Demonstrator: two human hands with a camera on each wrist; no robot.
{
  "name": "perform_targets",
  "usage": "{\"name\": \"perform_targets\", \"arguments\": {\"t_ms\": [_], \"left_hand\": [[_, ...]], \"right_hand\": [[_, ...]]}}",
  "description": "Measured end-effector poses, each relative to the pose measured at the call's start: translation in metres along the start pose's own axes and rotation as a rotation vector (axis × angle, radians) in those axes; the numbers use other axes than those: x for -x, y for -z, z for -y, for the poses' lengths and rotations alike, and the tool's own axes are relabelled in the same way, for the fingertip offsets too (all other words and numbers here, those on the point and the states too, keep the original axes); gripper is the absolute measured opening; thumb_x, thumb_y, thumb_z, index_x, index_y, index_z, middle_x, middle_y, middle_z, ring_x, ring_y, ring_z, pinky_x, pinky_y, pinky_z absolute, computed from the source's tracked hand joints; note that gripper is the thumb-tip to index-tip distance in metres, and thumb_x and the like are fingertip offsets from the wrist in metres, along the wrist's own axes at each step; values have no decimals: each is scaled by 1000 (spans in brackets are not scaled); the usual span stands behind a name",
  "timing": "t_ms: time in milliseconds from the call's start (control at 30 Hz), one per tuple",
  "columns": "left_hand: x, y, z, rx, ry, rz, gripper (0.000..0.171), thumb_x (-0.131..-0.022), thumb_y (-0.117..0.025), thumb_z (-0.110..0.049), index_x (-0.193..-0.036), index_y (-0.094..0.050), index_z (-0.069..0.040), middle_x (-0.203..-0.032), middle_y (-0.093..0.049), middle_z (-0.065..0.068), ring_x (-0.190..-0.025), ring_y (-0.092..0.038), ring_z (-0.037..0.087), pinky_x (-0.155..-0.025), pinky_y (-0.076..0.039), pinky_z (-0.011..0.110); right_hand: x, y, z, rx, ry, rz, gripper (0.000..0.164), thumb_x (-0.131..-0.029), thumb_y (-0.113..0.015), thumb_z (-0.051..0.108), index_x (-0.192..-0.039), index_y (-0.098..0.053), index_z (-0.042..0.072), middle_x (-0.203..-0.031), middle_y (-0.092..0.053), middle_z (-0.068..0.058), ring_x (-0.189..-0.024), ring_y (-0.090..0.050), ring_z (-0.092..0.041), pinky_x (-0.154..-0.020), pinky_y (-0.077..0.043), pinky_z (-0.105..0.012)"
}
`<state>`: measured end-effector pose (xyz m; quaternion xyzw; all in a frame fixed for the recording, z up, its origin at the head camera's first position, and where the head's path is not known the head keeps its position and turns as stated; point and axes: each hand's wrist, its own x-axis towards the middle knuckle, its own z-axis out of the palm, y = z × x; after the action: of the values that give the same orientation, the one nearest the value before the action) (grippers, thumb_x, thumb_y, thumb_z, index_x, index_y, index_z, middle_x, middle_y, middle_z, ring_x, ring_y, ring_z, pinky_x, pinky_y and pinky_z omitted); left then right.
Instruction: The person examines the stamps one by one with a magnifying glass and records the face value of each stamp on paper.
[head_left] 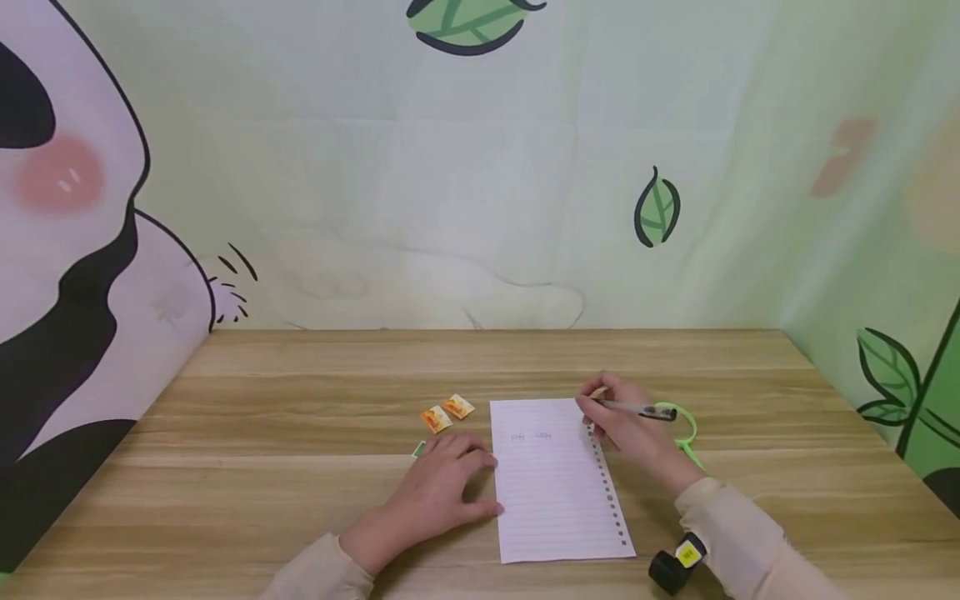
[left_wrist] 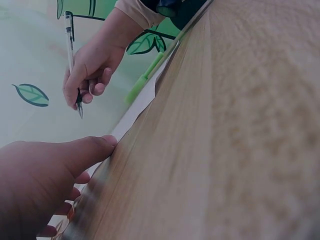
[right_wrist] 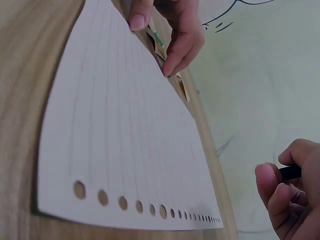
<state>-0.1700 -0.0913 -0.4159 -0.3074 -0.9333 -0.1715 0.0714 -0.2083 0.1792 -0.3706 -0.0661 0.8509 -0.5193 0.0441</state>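
A lined sheet of paper (head_left: 558,500) with a row of punched holes down its right side lies on the wooden table. Two short handwritten words show near its top. My right hand (head_left: 618,421) pinches a pen (head_left: 645,410) with a clear barrel, held over the sheet's top right corner. In the left wrist view the pen's tip (left_wrist: 81,114) points down, clear of the paper. My left hand (head_left: 442,483) rests along the sheet's left edge, its thumb and fingertips right at the paper.
Two small orange-and-white packets (head_left: 447,413) lie beyond my left hand. A green-edged item (head_left: 418,449) is mostly hidden under that hand. A bright green loop with a stem (head_left: 687,423) lies behind my right wrist. The table (head_left: 225,500) meets a printed cloth backdrop (head_left: 375,183).
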Motion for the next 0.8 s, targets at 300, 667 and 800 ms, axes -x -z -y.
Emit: {"name": "perform_targets", "arguments": {"t_ms": [300,667,800], "left_hand": [[0,0,1,9,3,9,48,-77,-75,-49,-113,-66,-18,-120,-59,1,-122,-50,25,-110,-35,50],[0,0,1,3,6,12,49,-77,-74,-50,-113,-66,-18,-120,-59,1,-122,-50,24,-111,-34,51],[0,0,1,-3,8,13,49,-77,-74,-50,-113,-66,-18,-120,-59,1,-121,-50,24,-111,-35,50]], "right_hand": [[3,13,-2,64,16,10,22,-96,-55,20,-110,-53,3,-75,-60,-15,-54,-57,-16,-40,-43,-26],[13,32,1,189,125,11,27,-91,-63,7,-114,-58,-5,-76,-65,-15,-59,-62,-16,-45,-52,-27],[11,39,-3,163,147,20,30,-88,-63,-1,-116,-57,-9,-89,-63,-20,-71,-68,-22,-53,-55,-26]]}}
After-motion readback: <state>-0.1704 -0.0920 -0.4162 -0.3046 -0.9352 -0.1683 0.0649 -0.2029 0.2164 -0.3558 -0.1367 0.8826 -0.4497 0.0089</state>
